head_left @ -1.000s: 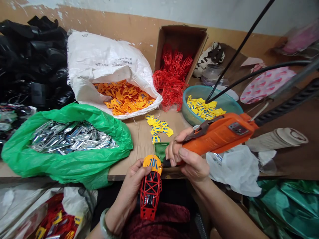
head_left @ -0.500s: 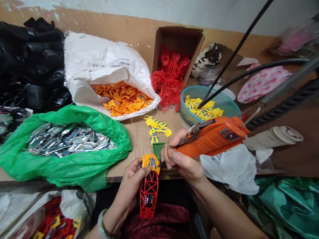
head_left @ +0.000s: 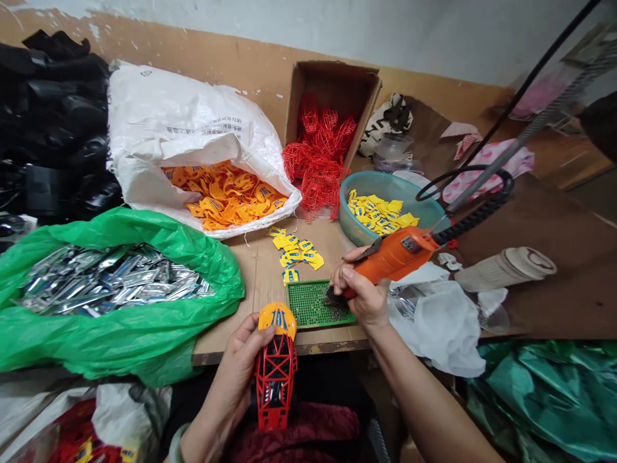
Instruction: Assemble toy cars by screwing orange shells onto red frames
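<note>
My left hand (head_left: 242, 355) grips a toy car body with an orange front piece (head_left: 278, 319) and a red lattice frame (head_left: 276, 379), held upright in front of the table edge. Closed around an orange power screwdriver (head_left: 395, 254), my right hand (head_left: 359, 286) is over the right part of a green perforated tray (head_left: 308, 302). The tool's dark tip end points down at small dark screws in the tray. Behind the tray lie several yellow pieces with blue markings (head_left: 299, 252).
Around the table stand a green bag of silvery parts (head_left: 226, 270), a white sack of orange pieces (head_left: 193, 109), a carton of red frames (head_left: 361, 83) and a teal bowl of yellow pieces (head_left: 349, 215). A cable and spring hose rise from the tool at the right.
The screwdriver has moved off the toy car and over the green tray, which now shows more fully. My left hand still holds the car. The whole view has shifted slightly.
</note>
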A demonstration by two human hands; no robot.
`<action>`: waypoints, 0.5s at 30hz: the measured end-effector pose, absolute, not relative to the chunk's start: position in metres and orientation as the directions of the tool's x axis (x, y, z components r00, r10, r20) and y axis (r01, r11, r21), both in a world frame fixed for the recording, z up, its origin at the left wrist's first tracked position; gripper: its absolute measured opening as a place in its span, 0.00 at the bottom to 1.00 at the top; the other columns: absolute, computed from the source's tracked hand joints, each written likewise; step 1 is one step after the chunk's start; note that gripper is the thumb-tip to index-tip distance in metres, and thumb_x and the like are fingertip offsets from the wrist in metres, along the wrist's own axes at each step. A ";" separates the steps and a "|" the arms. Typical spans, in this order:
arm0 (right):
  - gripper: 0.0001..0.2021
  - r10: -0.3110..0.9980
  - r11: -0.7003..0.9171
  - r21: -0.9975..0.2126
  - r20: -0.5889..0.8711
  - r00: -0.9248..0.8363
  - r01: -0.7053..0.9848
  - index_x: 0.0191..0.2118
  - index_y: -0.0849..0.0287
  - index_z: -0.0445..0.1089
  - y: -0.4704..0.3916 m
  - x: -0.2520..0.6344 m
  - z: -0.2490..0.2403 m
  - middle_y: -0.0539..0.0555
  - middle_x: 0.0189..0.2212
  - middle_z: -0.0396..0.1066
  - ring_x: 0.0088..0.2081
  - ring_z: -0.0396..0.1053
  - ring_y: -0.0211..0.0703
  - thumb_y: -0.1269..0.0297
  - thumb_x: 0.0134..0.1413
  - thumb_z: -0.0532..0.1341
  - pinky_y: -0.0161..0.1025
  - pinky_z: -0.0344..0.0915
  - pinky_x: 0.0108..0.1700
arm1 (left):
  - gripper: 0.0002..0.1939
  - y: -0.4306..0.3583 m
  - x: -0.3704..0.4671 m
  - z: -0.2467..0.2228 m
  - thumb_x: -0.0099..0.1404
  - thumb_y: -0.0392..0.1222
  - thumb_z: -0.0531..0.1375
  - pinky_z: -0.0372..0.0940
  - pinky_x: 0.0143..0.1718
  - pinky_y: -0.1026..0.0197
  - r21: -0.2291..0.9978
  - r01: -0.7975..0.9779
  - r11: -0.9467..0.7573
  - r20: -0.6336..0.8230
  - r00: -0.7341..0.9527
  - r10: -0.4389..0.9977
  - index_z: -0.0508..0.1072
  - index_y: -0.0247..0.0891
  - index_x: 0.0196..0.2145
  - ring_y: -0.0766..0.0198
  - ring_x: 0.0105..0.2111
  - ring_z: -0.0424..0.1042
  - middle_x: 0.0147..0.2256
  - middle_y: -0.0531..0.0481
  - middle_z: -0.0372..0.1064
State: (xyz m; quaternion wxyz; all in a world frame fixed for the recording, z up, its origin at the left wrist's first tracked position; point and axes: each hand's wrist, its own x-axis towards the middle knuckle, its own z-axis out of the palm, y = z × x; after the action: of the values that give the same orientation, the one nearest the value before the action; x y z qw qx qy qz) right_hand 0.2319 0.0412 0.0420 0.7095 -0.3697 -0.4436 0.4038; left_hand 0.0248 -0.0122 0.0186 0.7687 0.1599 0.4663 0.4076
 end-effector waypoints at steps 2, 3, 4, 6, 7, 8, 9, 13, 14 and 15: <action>0.10 0.901 0.399 -0.885 0.328 0.285 -0.241 0.40 0.56 0.67 0.042 0.231 0.040 0.41 0.17 0.64 0.17 0.64 0.36 0.66 0.52 0.66 0.37 0.66 0.24 | 0.22 -0.012 0.025 0.019 0.52 0.44 0.73 0.71 0.25 0.63 0.632 -0.473 0.614 -0.580 0.237 0.779 0.69 0.38 0.41 0.61 0.22 0.77 0.28 0.49 0.79; 0.10 0.901 0.397 -0.886 0.327 0.285 -0.240 0.40 0.56 0.67 0.042 0.230 0.039 0.40 0.17 0.64 0.17 0.64 0.36 0.65 0.52 0.66 0.37 0.66 0.24 | 0.21 -0.012 0.025 0.019 0.53 0.44 0.72 0.71 0.25 0.63 0.637 -0.473 0.609 -0.574 0.237 0.784 0.69 0.38 0.40 0.61 0.22 0.77 0.27 0.50 0.79; 0.10 0.903 0.394 -0.887 0.325 0.282 -0.241 0.40 0.56 0.67 0.043 0.230 0.039 0.40 0.17 0.64 0.17 0.64 0.35 0.65 0.52 0.66 0.37 0.66 0.24 | 0.21 -0.012 0.025 0.019 0.53 0.44 0.72 0.71 0.24 0.63 0.639 -0.472 0.607 -0.572 0.236 0.786 0.69 0.38 0.40 0.61 0.22 0.77 0.27 0.50 0.79; 0.10 0.907 0.388 -0.888 0.321 0.272 -0.246 0.40 0.56 0.67 0.044 0.229 0.037 0.41 0.17 0.64 0.17 0.63 0.35 0.64 0.52 0.66 0.37 0.66 0.24 | 0.21 -0.012 0.025 0.019 0.53 0.44 0.72 0.70 0.24 0.64 0.637 -0.468 0.612 -0.579 0.233 0.781 0.69 0.38 0.41 0.62 0.22 0.77 0.27 0.50 0.79; 0.11 0.909 0.385 -0.888 0.319 0.268 -0.251 0.40 0.55 0.67 0.044 0.228 0.037 0.41 0.17 0.64 0.17 0.63 0.36 0.64 0.52 0.67 0.37 0.66 0.24 | 0.22 -0.012 0.025 0.019 0.53 0.44 0.72 0.70 0.24 0.64 0.636 -0.467 0.615 -0.583 0.232 0.779 0.70 0.38 0.41 0.63 0.22 0.76 0.27 0.50 0.79; 0.11 0.912 0.381 -0.888 0.315 0.264 -0.256 0.40 0.55 0.67 0.045 0.227 0.036 0.41 0.17 0.64 0.17 0.63 0.36 0.64 0.52 0.67 0.37 0.66 0.24 | 0.22 -0.012 0.025 0.019 0.52 0.44 0.72 0.70 0.24 0.64 0.635 -0.464 0.618 -0.587 0.231 0.776 0.70 0.37 0.42 0.63 0.22 0.76 0.28 0.50 0.79; 0.11 0.914 0.375 -0.890 0.308 0.263 -0.260 0.40 0.55 0.67 0.046 0.227 0.035 0.41 0.17 0.64 0.17 0.63 0.36 0.63 0.52 0.67 0.37 0.65 0.24 | 0.22 -0.012 0.025 0.019 0.52 0.44 0.72 0.71 0.24 0.64 0.636 -0.462 0.619 -0.588 0.229 0.776 0.70 0.37 0.42 0.63 0.22 0.76 0.28 0.49 0.80; 0.12 0.923 0.352 -0.898 0.286 0.258 -0.264 0.40 0.56 0.67 0.046 0.226 0.032 0.41 0.17 0.64 0.16 0.64 0.36 0.62 0.52 0.68 0.37 0.65 0.22 | 0.23 -0.012 0.025 0.019 0.52 0.44 0.72 0.71 0.25 0.63 0.642 -0.445 0.624 -0.596 0.224 0.772 0.70 0.37 0.42 0.61 0.22 0.76 0.28 0.48 0.79; 0.12 0.923 0.351 -0.899 0.286 0.257 -0.261 0.40 0.55 0.67 0.046 0.226 0.031 0.41 0.17 0.64 0.16 0.64 0.36 0.62 0.52 0.68 0.37 0.65 0.22 | 0.23 -0.012 0.025 0.019 0.52 0.45 0.72 0.71 0.24 0.63 0.641 -0.445 0.626 -0.597 0.223 0.770 0.70 0.37 0.42 0.61 0.22 0.76 0.27 0.48 0.79; 0.12 0.923 0.351 -0.900 0.286 0.256 -0.259 0.40 0.56 0.67 0.046 0.226 0.030 0.41 0.17 0.64 0.16 0.64 0.37 0.62 0.52 0.68 0.37 0.65 0.22 | 0.23 -0.011 0.025 0.019 0.52 0.44 0.73 0.71 0.24 0.63 0.640 -0.448 0.625 -0.597 0.223 0.771 0.70 0.37 0.42 0.61 0.22 0.76 0.27 0.48 0.79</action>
State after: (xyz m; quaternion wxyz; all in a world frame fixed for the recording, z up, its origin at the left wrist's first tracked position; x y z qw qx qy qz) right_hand 0.2263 0.0459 0.0305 0.6956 -0.3798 -0.4376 0.4249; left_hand 0.0249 -0.0115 0.0189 0.7635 0.1685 0.4791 0.3990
